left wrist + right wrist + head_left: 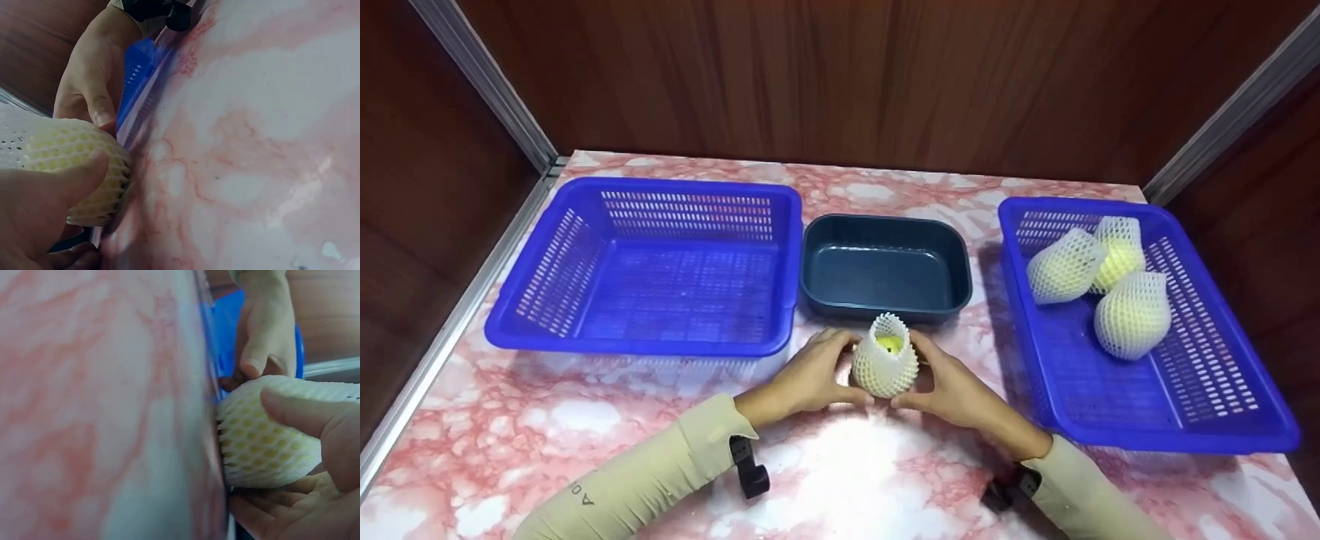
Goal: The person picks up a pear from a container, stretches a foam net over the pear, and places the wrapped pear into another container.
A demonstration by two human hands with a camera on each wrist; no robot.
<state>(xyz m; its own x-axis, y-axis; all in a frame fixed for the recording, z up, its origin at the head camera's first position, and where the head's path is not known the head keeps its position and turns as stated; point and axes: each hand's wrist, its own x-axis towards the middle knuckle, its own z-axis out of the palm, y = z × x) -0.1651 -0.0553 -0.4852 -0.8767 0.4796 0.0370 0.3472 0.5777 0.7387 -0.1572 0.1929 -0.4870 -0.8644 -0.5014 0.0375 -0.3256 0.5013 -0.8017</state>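
A yellow round fruit in a white foam net sleeve [885,367] stands upright at the front middle of the table, its top showing through the sleeve's open end. From the left side my left hand [814,373] holds it, thumb at the front and fingers around the back. My right hand [958,386] grips the opposite side the same way. In the left wrist view the left thumb lies on the netting [79,152]. The right wrist view has the right thumb over the sleeve [270,444], with fingers beneath it.
Behind the hands stands a dark rectangular tub [885,270]. A blue basket [645,349] is at the left. Another blue basket [1080,405] at the right holds three net-wrapped fruits [1132,315]. Wood-grain panels [847,82] enclose the marbled table [607,450].
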